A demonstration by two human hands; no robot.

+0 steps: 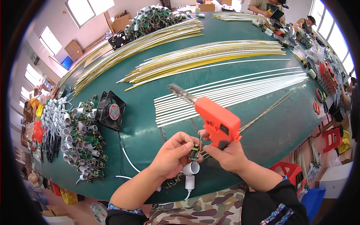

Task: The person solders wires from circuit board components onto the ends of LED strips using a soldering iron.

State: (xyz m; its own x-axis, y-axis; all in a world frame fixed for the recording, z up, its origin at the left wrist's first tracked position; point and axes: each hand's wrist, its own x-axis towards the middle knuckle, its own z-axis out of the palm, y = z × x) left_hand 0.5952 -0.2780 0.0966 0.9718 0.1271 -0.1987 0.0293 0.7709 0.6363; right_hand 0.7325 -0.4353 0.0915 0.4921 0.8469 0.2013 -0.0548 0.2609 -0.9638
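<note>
Close to the camouflage apron (198, 212), by the near edge of the green worktop (270, 150), a white cup (191, 168) and a white cylinder (190, 182) with a cable sat below the hands. Just above them was the small circuit board (194, 152), raised clear of the worktop, with the left hand's (174, 153) thumb and forefinger clamped on it. The right hand (227, 156) held the grip of a red gun-shaped tool (217, 114), apparently a soldering gun; its thumb and fingertips were beside a thin red wire (200, 147) at the board, though I could not tell whether they pinched it. The tool's metal tip pointed up and leftward, well apart from the board, so the step in hand looked like placing the wire rather than joining it. The next move seemed to call for a steady board, the wire end seated, and the tip brought round clear of the left fingers. Farther off lay a black fan (110, 111), a heap of similar boards (84, 144), spread white strips (232, 96) and, beyond those, yellowish strips (210, 56).
</note>
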